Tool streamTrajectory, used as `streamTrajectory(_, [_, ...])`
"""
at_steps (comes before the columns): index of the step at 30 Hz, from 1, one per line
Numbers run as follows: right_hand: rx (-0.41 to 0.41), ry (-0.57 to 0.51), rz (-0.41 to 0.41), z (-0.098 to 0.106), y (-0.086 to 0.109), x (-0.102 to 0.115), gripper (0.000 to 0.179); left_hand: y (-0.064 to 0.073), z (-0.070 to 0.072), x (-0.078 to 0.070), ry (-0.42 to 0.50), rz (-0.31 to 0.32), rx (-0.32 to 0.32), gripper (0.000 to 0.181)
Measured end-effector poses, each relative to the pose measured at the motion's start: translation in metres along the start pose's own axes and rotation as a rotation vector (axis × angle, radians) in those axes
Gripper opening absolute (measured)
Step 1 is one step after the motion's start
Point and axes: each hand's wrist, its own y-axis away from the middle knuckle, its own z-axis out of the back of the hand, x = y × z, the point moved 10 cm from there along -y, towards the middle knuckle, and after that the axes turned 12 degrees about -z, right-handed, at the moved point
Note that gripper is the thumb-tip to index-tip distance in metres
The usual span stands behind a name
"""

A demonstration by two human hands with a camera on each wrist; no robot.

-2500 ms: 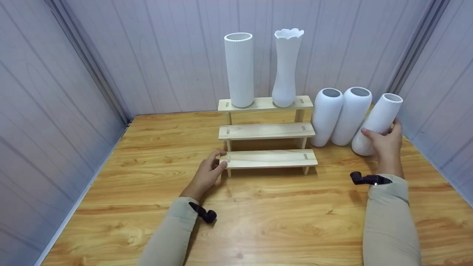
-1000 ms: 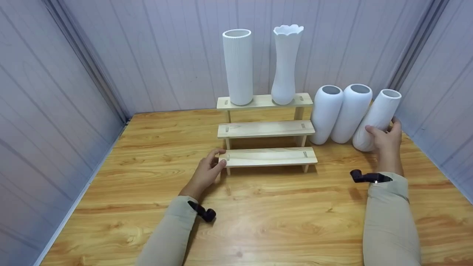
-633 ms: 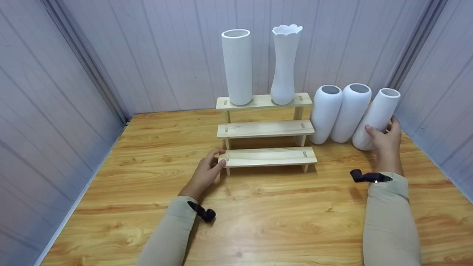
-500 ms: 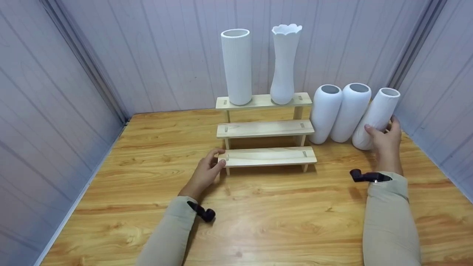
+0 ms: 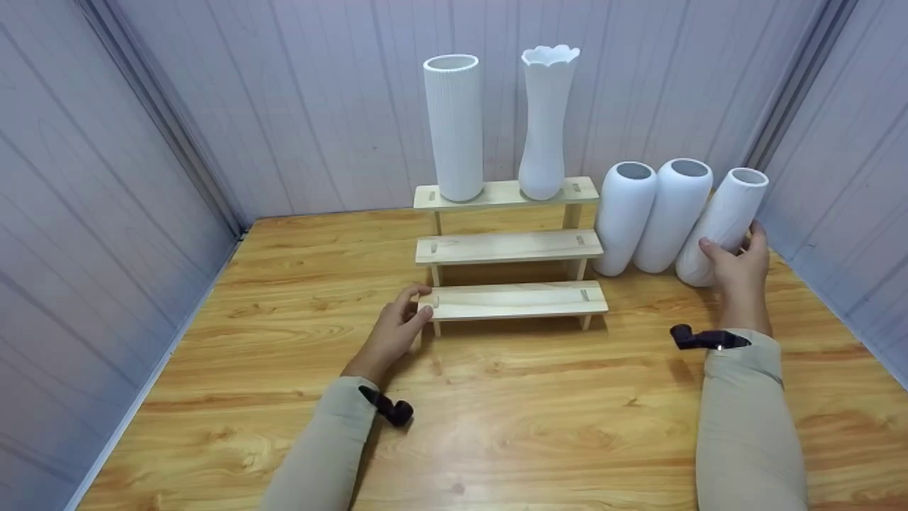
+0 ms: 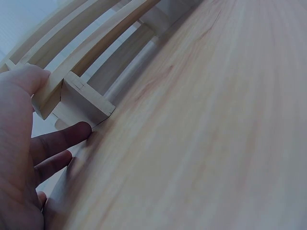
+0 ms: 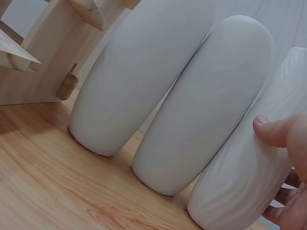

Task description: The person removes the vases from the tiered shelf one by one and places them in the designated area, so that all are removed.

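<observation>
Currently, my right hand (image 5: 741,273) grasps the tapered white ceramic vase with wavy grooves (image 5: 723,213), thumb on its near side, fingers around its right side. The vase stands on the yellow-brown wood-grain table (image 5: 496,426), just right of two smooth, rounded white vases (image 5: 626,223). My left hand (image 5: 394,328) pinches the left end of the pale wooden three-tier rack's lowest step (image 5: 511,301), thumb at the front corner. The top tier (image 5: 502,193) supports a ribbed white cylindrical vase (image 5: 455,131) and a waisted white vase with a scalloped rim (image 5: 546,124).
</observation>
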Motion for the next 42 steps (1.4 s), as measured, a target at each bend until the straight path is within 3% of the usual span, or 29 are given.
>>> streamTrajectory(13, [0.004, -0.100, -0.050, -0.005, 0.000, -0.002, 0.096, 0.001, 0.000, 0.001, -0.001, -0.002, -0.005, 0.033])
streamTrajectory(30, [-0.026, -0.061, -0.065, -0.007, 0.001, 0.004, 0.095, 0.001, 0.001, -0.003, -0.017, 0.008, 0.003, 0.034])
streamTrajectory(38, [-0.127, -0.013, -0.047, -0.004, 0.008, 0.015, 0.090, 0.000, 0.000, -0.003, -0.022, 0.004, 0.002, 0.034])
streamTrajectory(42, [-0.157, -0.064, -0.010, -0.002, 0.015, 0.024, 0.085, 0.000, 0.000, -0.003, -0.021, 0.005, -0.002, 0.033])
